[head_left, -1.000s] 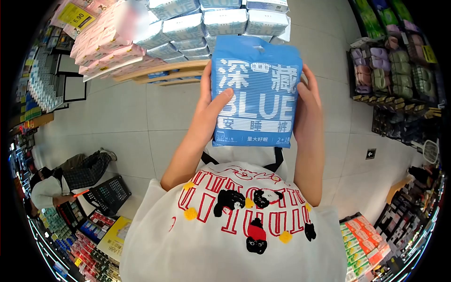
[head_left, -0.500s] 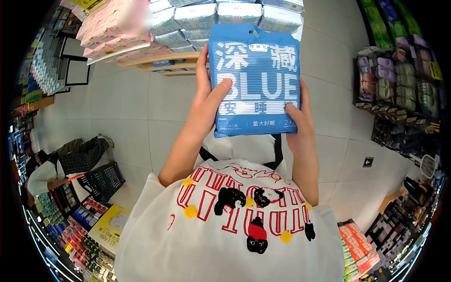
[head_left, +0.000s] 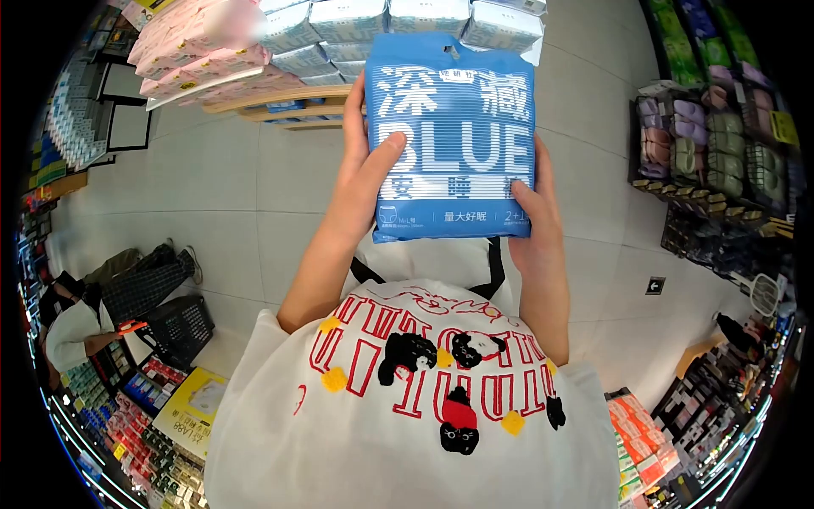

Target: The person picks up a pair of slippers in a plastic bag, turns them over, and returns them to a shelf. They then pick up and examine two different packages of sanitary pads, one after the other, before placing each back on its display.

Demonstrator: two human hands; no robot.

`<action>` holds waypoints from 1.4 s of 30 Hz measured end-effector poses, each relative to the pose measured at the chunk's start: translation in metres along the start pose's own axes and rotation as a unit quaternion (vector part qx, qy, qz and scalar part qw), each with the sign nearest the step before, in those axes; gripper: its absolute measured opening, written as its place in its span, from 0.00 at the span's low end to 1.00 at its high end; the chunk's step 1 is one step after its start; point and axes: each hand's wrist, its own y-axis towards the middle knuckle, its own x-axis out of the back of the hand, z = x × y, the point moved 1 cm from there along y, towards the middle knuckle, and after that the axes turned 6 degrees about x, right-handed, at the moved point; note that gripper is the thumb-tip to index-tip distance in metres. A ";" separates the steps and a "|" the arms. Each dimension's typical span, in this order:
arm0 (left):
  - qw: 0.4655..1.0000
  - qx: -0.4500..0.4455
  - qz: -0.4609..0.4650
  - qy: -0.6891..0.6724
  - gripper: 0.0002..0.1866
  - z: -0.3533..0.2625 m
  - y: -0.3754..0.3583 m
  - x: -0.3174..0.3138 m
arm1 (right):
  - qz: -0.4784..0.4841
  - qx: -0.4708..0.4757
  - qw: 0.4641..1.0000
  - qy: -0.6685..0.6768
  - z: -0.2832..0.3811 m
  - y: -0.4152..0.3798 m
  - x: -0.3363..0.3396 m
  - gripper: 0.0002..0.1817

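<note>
"Where's the blue pack [head_left: 451,140]?"

"Raised before you, clear of the floor [head_left: 288,178]. It looks light and soft, its smooth film perhaps slippery, so hold it by its 2 sides without squeezing hard."

"And your fingers?"

"Your left hand [head_left: 366,174] and right hand [head_left: 538,216] each pinch a side, thumb on the front; the fingers behind are mostly hidden."

"The room?"

"Pale tiles underfoot, stacked packets [head_left: 352,21] and a wooden stand [head_left: 318,111] ahead, a person [head_left: 76,335] beside a black basket [head_left: 191,322] off left."
</note>
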 end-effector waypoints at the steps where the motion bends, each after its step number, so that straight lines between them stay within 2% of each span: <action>1: 1.000 0.011 -0.003 -0.009 0.39 -0.001 -0.001 -0.001 | -0.001 -0.002 1.000 -0.003 0.001 -0.001 -0.001 0.40; 10: 0.999 0.022 -0.032 -0.029 0.38 0.000 -0.003 0.000 | 0.027 -0.031 0.998 -0.038 0.003 -0.002 -0.002 0.43; 24: 0.997 0.036 -0.052 -0.035 0.39 0.001 0.000 -0.013 | 0.064 -0.046 0.997 0.005 0.009 0.004 0.013 0.41; 31: 0.995 0.058 -0.079 -0.022 0.38 0.004 0.004 -0.023 | 0.063 -0.053 0.997 0.010 0.013 0.011 0.022 0.41; 38: 0.996 0.056 -0.060 -0.028 0.37 0.003 0.008 -0.021 | 0.053 -0.071 0.996 0.010 0.020 0.012 0.020 0.40; 40: 0.994 0.080 -0.068 -0.039 0.37 0.001 0.004 -0.025 | 0.053 -0.077 0.996 0.009 0.019 0.008 0.020 0.40; 42: 0.993 0.083 -0.069 -0.039 0.37 -0.001 0.000 -0.027 | 0.048 -0.071 0.995 -0.040 0.019 0.006 0.020 0.41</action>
